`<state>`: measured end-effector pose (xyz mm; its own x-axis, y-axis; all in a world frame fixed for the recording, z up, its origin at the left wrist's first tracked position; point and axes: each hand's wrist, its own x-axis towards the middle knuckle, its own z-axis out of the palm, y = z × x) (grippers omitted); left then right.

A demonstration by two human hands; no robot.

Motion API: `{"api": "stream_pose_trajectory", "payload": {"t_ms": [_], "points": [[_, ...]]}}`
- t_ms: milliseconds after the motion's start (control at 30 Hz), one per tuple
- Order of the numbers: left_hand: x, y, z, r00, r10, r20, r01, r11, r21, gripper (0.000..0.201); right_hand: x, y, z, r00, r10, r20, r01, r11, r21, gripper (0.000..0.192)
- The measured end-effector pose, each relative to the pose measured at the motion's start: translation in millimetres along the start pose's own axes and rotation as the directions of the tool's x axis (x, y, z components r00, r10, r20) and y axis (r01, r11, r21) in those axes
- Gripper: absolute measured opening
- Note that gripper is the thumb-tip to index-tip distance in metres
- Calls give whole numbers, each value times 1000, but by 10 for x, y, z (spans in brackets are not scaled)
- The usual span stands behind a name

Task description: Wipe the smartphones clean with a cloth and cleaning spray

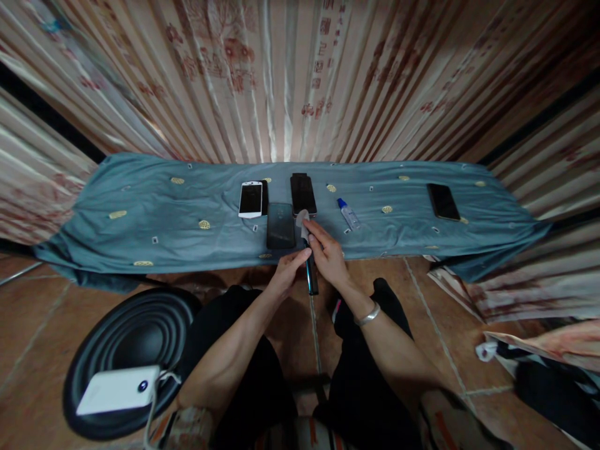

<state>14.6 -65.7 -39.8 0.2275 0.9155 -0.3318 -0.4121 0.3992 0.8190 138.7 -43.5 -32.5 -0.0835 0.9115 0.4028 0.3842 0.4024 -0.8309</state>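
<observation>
My left hand (289, 267) and my right hand (328, 253) meet over the front edge of a teal cloth (154, 206). Between them stands a dark phone (311, 275), held on edge. My right hand presses a small pale wipe (302, 218) against the phone's upper end. A silver bangle (367, 315) circles my right wrist. Just beyond the hands lie a dark phone (280, 225), a white phone (250, 199) and a black phone (302, 194). A small clear bottle with a blue cap (348, 213) lies to the right of them.
Another black phone (443, 201) lies far right on the cloth. Patterned curtains (281, 75) hang behind. A black round object (126, 350) with a white power bank (117, 389) on it sits on the tiled floor at lower left. Cloth and bags (539, 356) lie at right.
</observation>
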Motion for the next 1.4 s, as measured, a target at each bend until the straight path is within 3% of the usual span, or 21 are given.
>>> {"api": "stream_pose_trajectory", "payload": {"t_ms": [533, 1067, 1400], "points": [[-6, 30, -33, 999, 24, -21, -24, 1000, 11, 57, 50, 148, 50, 987, 158, -41, -152, 981, 122, 41], [36, 11, -11, 998, -33, -55, 33, 999, -6, 52, -51, -19, 18, 1000, -17, -13, 17, 1000, -1, 42], [11, 61, -15, 998, -20, -54, 20, 1000, -5, 61, -67, -30, -3, 997, -79, -22, 79, 997, -25, 34]]}}
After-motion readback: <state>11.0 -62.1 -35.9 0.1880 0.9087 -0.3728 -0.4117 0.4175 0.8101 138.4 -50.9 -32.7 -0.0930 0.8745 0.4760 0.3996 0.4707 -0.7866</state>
